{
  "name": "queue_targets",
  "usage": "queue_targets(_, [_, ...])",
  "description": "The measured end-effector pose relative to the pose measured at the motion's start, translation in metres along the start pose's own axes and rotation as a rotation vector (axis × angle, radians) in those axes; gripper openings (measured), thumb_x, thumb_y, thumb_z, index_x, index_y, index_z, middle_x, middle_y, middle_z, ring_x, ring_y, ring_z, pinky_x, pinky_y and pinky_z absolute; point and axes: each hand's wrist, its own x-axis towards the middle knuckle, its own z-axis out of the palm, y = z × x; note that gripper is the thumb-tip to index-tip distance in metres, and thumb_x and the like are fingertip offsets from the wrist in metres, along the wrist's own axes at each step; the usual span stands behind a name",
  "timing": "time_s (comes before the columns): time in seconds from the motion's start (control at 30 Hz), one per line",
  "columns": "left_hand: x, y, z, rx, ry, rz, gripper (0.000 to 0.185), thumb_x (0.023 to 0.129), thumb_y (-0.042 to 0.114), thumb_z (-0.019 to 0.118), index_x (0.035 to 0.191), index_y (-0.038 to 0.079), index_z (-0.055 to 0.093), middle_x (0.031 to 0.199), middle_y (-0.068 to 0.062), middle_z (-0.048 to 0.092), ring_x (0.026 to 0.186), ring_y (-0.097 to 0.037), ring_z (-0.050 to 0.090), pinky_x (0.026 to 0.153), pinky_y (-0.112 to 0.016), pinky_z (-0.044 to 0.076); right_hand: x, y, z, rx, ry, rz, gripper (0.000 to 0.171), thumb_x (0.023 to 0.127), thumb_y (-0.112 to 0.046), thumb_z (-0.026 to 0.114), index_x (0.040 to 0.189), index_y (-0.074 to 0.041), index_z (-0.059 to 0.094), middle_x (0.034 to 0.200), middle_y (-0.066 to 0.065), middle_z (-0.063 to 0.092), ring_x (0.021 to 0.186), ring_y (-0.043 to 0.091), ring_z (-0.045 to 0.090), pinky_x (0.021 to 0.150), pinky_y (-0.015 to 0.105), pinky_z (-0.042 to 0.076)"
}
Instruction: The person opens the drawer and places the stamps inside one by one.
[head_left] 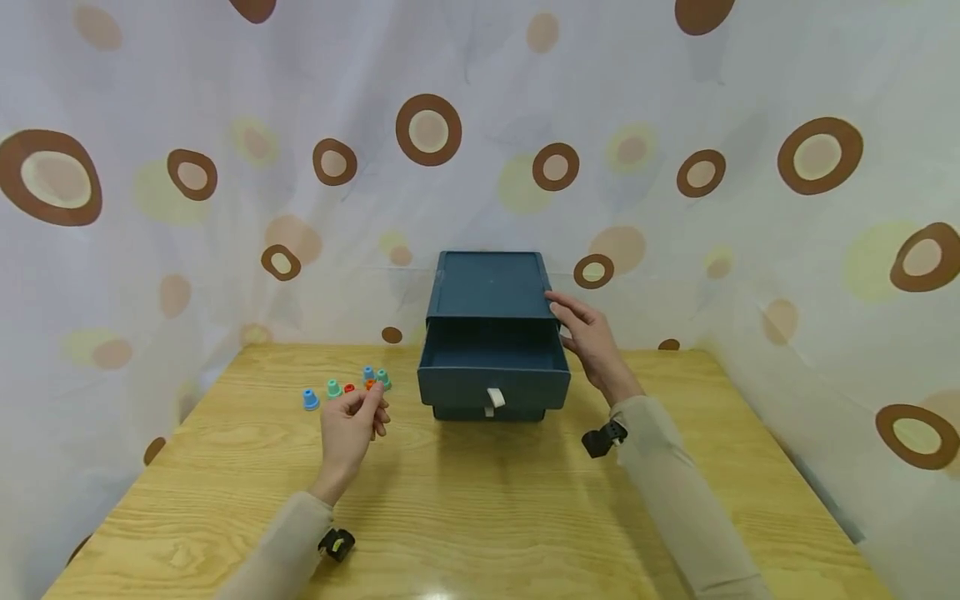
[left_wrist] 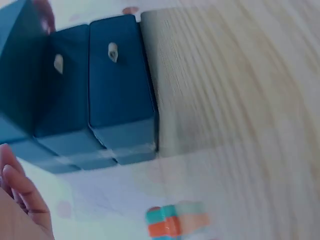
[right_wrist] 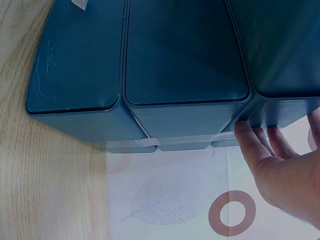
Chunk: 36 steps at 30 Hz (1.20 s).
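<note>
A dark blue drawer cabinet (head_left: pixel 491 285) stands at the back of the table. Its top drawer (head_left: pixel 495 385), with a white pull tab (head_left: pixel 496 397), is pulled out and looks bare inside. My right hand (head_left: pixel 592 342) rests on the cabinet's upper right side; in the right wrist view its extended fingers (right_wrist: pixel 248 142) touch the side wall. My left hand (head_left: pixel 352 425), fingers loosely bent and holding nothing visible, hovers left of the drawer. Just beyond it are several small cone-shaped pieces, among them a blue piece (head_left: pixel 311 400), a teal piece (head_left: pixel 333 388) and an orange piece (left_wrist: pixel 165 227).
The wooden table (head_left: pixel 465 508) runs from the front to a patterned cloth backdrop (head_left: pixel 480 200). Below the pulled-out drawer, two lower drawers (left_wrist: pixel 120 80) are closed. A black wrist camera (head_left: pixel 600 440) sits at the right sleeve, and another black camera (head_left: pixel 337 544) at the left.
</note>
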Motion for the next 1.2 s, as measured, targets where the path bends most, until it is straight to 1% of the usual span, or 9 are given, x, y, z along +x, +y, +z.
queue_targets(0.13, [0.006,0.002,-0.007,0.008,0.014,-0.098,0.034,0.099,0.014,0.060,0.071,-0.004,0.067,0.057,-0.009,0.064,0.043,-0.017,0.057,0.040,-0.022,0.045,0.002,0.001,-0.001,0.008,0.001,-0.003,0.051,0.102,-0.038,0.052,0.148,-0.016,0.046,0.160,0.004,0.030,0.149,0.026,0.026,0.118,0.055,0.026])
queue_targets(0.27, [0.014,-0.020,-0.015,0.048,0.031,-0.162,0.036,0.098,0.024,0.061,0.075,-0.002,0.068,0.058,-0.003,0.065,0.045,-0.015,0.059,0.042,-0.023,0.047,0.002,0.001,0.001,0.014,0.005,0.001,0.050,0.102,-0.037,0.052,0.147,-0.016,0.048,0.160,0.004,0.032,0.148,0.026,0.028,0.117,0.055,0.027])
queue_targets(0.37, [0.021,-0.031,-0.020,0.090,0.026,-0.218,0.036,0.098,0.027,0.061,0.078,-0.002,0.070,0.061,-0.001,0.066,0.049,-0.013,0.061,0.047,-0.024,0.049,0.001,0.002,0.001,0.009,0.005,-0.002,0.050,0.102,-0.038,0.052,0.147,-0.016,0.047,0.160,0.004,0.032,0.148,0.027,0.028,0.117,0.056,0.027])
queue_targets(0.47, [0.026,-0.033,-0.023,0.133,0.003,-0.262,0.034,0.098,0.027,0.061,0.084,-0.002,0.072,0.068,-0.002,0.070,0.057,-0.012,0.065,0.053,-0.027,0.051,0.000,0.002,0.000,0.004,0.008,-0.007,0.051,0.102,-0.038,0.051,0.147,-0.015,0.047,0.160,0.004,0.031,0.148,0.027,0.027,0.117,0.057,0.026])
queue_targets(0.6, [0.031,-0.040,-0.029,0.154,-0.016,-0.276,0.031,0.097,0.028,0.063,0.097,-0.001,0.073,0.077,-0.001,0.073,0.066,-0.008,0.067,0.060,-0.030,0.054,0.000,0.002,0.000,0.003,0.009,-0.010,0.051,0.102,-0.038,0.051,0.147,-0.015,0.047,0.160,0.004,0.031,0.148,0.027,0.027,0.117,0.057,0.026])
queue_targets(0.77, [0.038,-0.043,-0.039,0.169,-0.061,-0.315,0.036,0.097,0.028,0.064,0.112,-0.004,0.069,0.088,0.000,0.075,0.076,-0.008,0.068,0.069,-0.035,0.056,0.001,0.001,0.001,0.006,0.007,-0.012,0.051,0.102,-0.038,0.051,0.147,-0.015,0.047,0.160,0.004,0.032,0.148,0.027,0.028,0.117,0.057,0.026])
queue_targets(0.9, [0.042,-0.043,-0.046,0.192,-0.109,-0.354,0.039,0.096,0.029,0.064,0.117,-0.004,0.067,0.096,-0.002,0.075,0.081,-0.008,0.068,0.072,-0.034,0.055,0.000,0.001,0.001,0.010,0.009,-0.012,0.051,0.102,-0.038,0.051,0.148,-0.015,0.046,0.160,0.004,0.031,0.148,0.027,0.027,0.117,0.057,0.026])
queue_targets(1.07, [0.046,-0.042,-0.054,0.229,-0.163,-0.384,0.040,0.096,0.028,0.065,0.120,-0.004,0.066,0.096,0.002,0.074,0.083,-0.007,0.067,0.076,-0.034,0.055,0.000,0.002,0.001,0.004,0.014,-0.005,0.050,0.102,-0.039,0.051,0.147,-0.016,0.047,0.160,0.004,0.031,0.148,0.027,0.027,0.117,0.056,0.027])
queue_targets(1.2, [0.051,-0.042,-0.062,0.243,-0.215,-0.397,0.041,0.095,0.030,0.066,0.122,-0.001,0.066,0.106,-0.001,0.071,0.094,-0.011,0.065,0.083,-0.038,0.055,0.000,0.000,0.002,0.001,0.024,-0.005,0.050,0.101,-0.040,0.052,0.146,-0.018,0.049,0.159,0.003,0.033,0.148,0.026,0.028,0.117,0.055,0.028])
